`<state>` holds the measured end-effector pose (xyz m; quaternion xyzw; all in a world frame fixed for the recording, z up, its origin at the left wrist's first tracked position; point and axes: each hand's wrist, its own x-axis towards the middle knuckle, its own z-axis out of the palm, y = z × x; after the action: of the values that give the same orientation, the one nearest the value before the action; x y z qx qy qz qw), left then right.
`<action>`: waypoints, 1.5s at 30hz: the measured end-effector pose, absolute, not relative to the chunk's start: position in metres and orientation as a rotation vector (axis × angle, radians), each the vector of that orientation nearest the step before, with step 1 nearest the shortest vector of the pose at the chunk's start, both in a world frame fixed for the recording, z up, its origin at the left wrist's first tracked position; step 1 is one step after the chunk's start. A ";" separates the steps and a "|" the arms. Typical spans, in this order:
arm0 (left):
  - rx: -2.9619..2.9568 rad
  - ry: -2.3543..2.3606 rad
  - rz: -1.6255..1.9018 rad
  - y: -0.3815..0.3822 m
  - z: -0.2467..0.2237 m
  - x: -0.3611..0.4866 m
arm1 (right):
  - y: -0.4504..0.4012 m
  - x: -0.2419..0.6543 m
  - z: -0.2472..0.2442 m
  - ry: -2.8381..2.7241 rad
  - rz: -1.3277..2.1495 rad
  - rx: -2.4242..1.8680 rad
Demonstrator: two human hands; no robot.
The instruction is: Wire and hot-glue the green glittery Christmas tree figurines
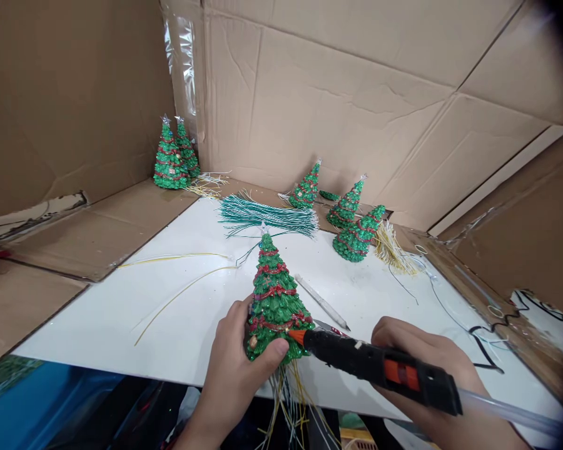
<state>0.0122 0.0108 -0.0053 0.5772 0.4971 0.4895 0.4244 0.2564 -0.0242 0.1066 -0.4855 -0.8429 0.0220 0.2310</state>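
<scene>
My left hand [244,356] is closed around the lower left side of a small green Christmas tree ornament [276,294]. Red garlands circle it, a pale star tops it, and white, yellow and dark wires [288,400] hang out below its base. In my right hand [426,362] is a black hot glue gun [356,356], a clear glue stick jutting from its back. Its orange tip meets or nearly meets the tree's lower front; exact contact is unclear. Behind the tree lie a white pen-like tool [323,302] and a partly hidden red-handled tool [331,328].
A bundle of green and white wires [267,214] lies behind the tree. More trees stand at back left [169,156] and back right [347,203]. Yellow wires [394,247] and a black cable [485,350] are on the right. Cardboard walls [338,75] surround the white board [178,325].
</scene>
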 end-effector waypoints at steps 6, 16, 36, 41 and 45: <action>1.438 1.264 1.218 0.011 -0.005 0.012 | -0.026 0.256 0.106 -2.345 -0.023 -1.313; 1.445 1.266 1.215 0.011 -0.005 0.012 | -0.029 0.257 0.101 -2.355 -0.108 -1.307; 1.445 1.212 1.214 0.011 -0.003 0.011 | -0.004 0.291 0.059 -1.526 0.134 -1.981; 1.432 1.214 1.220 0.009 -0.003 0.012 | 0.016 0.310 0.026 -1.511 0.108 -2.094; 1.436 1.245 1.237 0.010 -0.002 0.012 | 0.013 0.313 0.009 -1.584 0.103 -2.139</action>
<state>0.0125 0.0101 -0.0023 0.5737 0.4976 0.4942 0.4231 0.3125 0.0131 0.0091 -0.7803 -0.5776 0.0377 0.2368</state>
